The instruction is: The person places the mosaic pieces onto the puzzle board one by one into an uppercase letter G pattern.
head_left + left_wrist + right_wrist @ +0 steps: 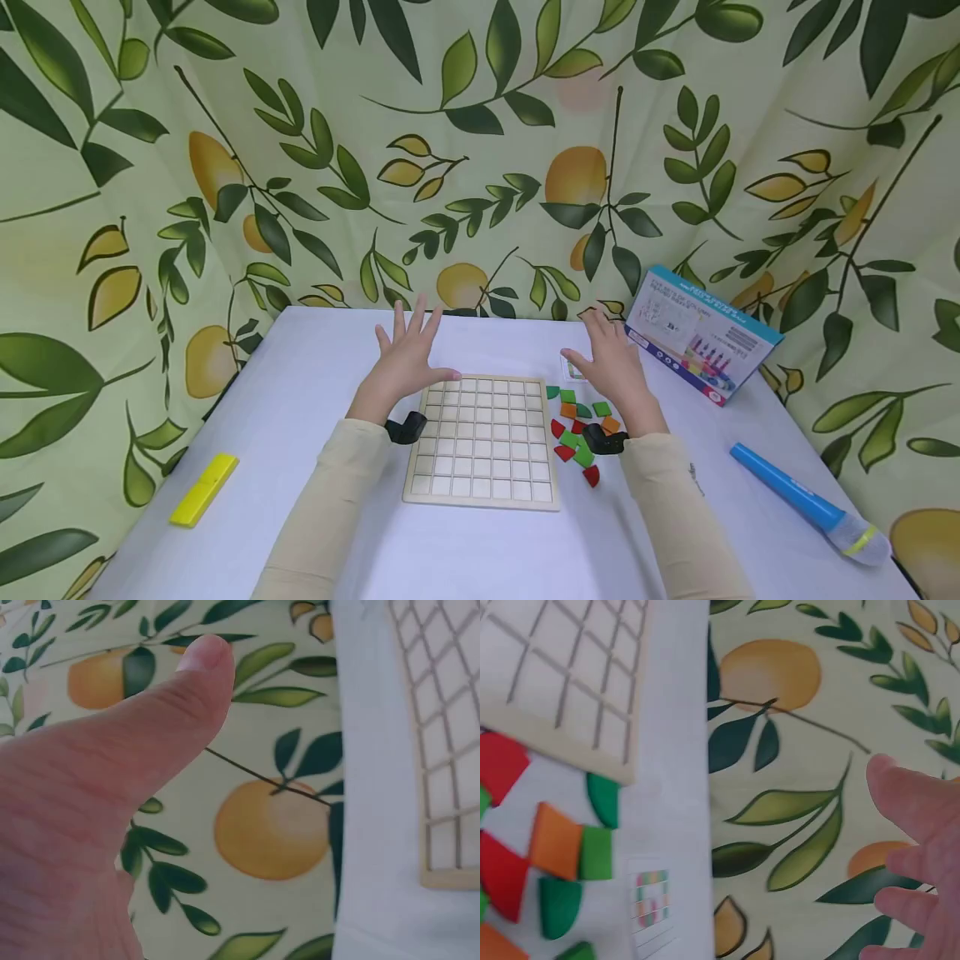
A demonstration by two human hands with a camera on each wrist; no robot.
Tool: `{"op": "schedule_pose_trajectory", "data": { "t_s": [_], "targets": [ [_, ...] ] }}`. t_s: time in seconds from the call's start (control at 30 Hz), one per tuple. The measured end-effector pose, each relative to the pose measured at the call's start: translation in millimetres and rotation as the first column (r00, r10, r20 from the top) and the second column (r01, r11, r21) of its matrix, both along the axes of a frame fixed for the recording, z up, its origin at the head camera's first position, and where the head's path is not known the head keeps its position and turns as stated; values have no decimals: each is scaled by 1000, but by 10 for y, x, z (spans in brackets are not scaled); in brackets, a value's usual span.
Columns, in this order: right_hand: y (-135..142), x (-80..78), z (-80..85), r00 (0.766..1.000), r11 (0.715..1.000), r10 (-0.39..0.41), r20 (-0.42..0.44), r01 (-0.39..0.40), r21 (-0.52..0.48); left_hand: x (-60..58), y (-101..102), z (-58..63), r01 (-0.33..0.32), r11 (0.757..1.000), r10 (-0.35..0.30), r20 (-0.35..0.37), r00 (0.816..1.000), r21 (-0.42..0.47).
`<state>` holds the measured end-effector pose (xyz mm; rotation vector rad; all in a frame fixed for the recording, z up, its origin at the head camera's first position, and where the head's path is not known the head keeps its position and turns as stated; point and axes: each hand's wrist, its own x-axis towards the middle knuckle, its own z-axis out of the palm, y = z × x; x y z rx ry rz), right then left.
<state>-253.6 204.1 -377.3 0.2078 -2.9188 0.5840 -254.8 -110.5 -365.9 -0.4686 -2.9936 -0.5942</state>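
Observation:
A square wooden grid board (pixel 483 442) lies flat at the middle of the white table. My left hand (pixel 401 362) is raised over the board's far left corner, fingers spread and holding nothing. On the other side, my right hand (pixel 613 367) hovers above the table with fingers extended and nothing in its grasp. Several red, green and orange pieces (pixel 568 410) lie loose beside the board's right edge, below that hand. A small card with a coloured grid pattern (pixel 652 900) lies past the pieces, partly covered by the right hand in the head view.
A blue and white box (pixel 701 333) leans at the back right. A blue toy microphone (pixel 795 492) lies at the right edge, and a yellow case (pixel 204 490) at the left. A leaf-and-fruit patterned cloth (pixel 495 208) hangs behind the table (pixel 300 375).

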Motion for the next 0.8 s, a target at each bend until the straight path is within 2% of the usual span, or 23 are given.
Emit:
{"op": "schedule_pose_trajectory", "data": {
  "t_s": [0.07,0.17,0.3,0.47,0.63,0.8],
  "targets": [
    [28,-3,-89,1000,1000,-12,10,12,-22,5,-42,-99,-2,1000,2,-3,1000,17],
    [72,4,-217,999,998,-22,46,25,-60,20,-107,-250,5,1000,-5,22,1000,-6],
    [133,19,-374,990,995,-20,142,34,-96,57,-198,-441,28,999,-24,109,994,-41],
    [204,48,-532,962,992,-22,274,55,-113,78,-297,-629,48,995,-30,206,978,-83],
    [250,100,-628,950,995,-13,313,42,-88,96,-366,-749,86,986,-41,297,954,-140],
    [266,122,-705,952,998,9,305,8,-56,127,-404,-794,123,985,-70,369,927,-122]
  ]
}}
